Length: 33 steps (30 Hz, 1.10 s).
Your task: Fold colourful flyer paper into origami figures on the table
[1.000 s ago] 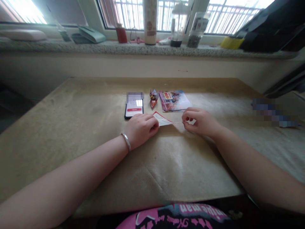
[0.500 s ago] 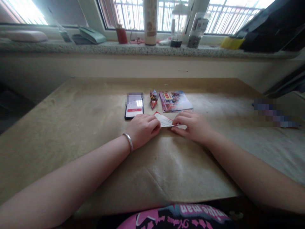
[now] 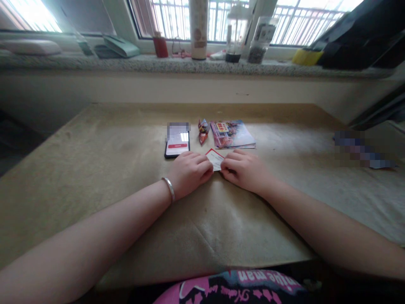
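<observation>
A white piece of paper (image 3: 215,158) with a red edge and small print lies low over the table between my hands. My left hand (image 3: 191,171), with a silver bangle at the wrist, pinches its left side. Its right side is in the closed fingers of my right hand (image 3: 242,169). Fingers cover both sides of the paper. Just beyond it sits a small folded paper figure (image 3: 203,131), reddish and multicoloured. A stack of colourful printed sheets (image 3: 236,134) with a yellow label lies to its right.
A phone (image 3: 177,147) with a lit screen lies beyond my left hand. Far right on the table (image 3: 95,169) is a partly blurred bluish strip (image 3: 379,160). The stone windowsill (image 3: 177,65) holds a red bottle (image 3: 160,45), a tall tumbler (image 3: 199,33) and clear containers.
My right hand has moved left, closer to my left hand. The paper's right part, which stuck out under the right fingers, is now folded over or covered. My left hand stays nearly still.
</observation>
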Motion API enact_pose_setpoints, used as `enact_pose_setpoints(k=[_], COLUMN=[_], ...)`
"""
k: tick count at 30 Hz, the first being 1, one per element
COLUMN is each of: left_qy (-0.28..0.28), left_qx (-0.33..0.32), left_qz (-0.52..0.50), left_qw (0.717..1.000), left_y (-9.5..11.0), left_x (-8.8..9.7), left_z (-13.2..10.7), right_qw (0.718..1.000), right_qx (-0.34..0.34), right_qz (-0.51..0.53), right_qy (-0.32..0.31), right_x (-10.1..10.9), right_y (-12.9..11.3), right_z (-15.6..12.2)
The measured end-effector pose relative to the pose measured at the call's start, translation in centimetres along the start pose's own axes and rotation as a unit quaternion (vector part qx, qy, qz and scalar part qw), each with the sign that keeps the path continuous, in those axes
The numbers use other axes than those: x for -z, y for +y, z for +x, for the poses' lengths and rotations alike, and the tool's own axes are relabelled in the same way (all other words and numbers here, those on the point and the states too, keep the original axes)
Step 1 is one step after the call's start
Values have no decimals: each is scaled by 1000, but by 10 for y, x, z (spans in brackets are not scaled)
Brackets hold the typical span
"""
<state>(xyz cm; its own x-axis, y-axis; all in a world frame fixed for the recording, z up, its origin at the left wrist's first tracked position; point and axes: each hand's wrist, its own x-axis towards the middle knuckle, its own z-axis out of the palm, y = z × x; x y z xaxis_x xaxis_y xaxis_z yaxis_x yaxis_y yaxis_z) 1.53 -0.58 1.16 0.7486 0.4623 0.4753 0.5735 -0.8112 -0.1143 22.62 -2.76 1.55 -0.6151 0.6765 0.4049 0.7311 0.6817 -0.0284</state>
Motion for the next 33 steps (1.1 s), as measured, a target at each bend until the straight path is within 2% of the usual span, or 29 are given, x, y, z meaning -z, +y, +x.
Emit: enact_pose_setpoints(k=[9, 18, 27, 33], left_qy=[-16, -15, 4, 5], left_qx=[8, -13, -23, -50], left_qz=[-13, -9, -16, -41], left_qw=[1000, 1000, 1000, 998], left_y=[-2, -14, -24, -35], left_x=[3, 6, 11, 11], left_z=[-1, -3, -8, -12], right_qw=[999, 991, 988, 985], right_qx=[2, 16, 13, 7], right_qz=[49, 131, 154, 170], right_qy=[3, -4, -2, -26], right_x=[1, 1, 6, 7], right_y=[8, 31, 41, 46], right_z=[-3, -10, -14, -17])
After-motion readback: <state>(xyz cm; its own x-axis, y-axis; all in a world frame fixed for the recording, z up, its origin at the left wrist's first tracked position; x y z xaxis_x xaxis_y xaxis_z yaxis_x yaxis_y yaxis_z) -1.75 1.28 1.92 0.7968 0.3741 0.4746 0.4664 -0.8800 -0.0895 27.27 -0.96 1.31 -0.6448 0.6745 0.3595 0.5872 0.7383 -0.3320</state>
